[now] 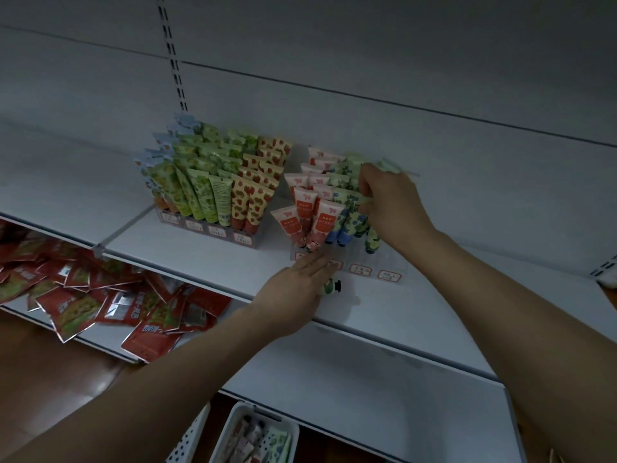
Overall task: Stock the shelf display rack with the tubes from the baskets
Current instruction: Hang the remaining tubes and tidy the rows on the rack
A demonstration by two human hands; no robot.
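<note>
tube handling: probably light, soft-walled plastic, a bit slick; body likely squashes, so best pinched near the stiff crimped top or round the cap end (just a guess from the look).
tube look: green leafy print tube (374, 175), flat crimp at top, tapering down to a dark cap like its neighbours.
tube place: over the back right part of the clear display rack (374, 267), above the green and blue printed row, not yet seated in a slot as far as can be told.
right hand (389, 203): fingers curled, pinching that tube from above.
left hand (300, 289): lying flat with straight fingers against the rack's front left edge, probably steadying it; covering a second small green tube (330, 287) lying on the shelf (417, 315) just in front of the rack, black cap poking out.
rack fill: red tubes (314, 212) on its left side, right front slots bare.
full rack (213, 182): just left of the clear rack, packed already.
basket (257, 436): well below the rack, white, more tubes inside.
packets (83, 289): red pile, lower left of the rack (not part of this).
</note>
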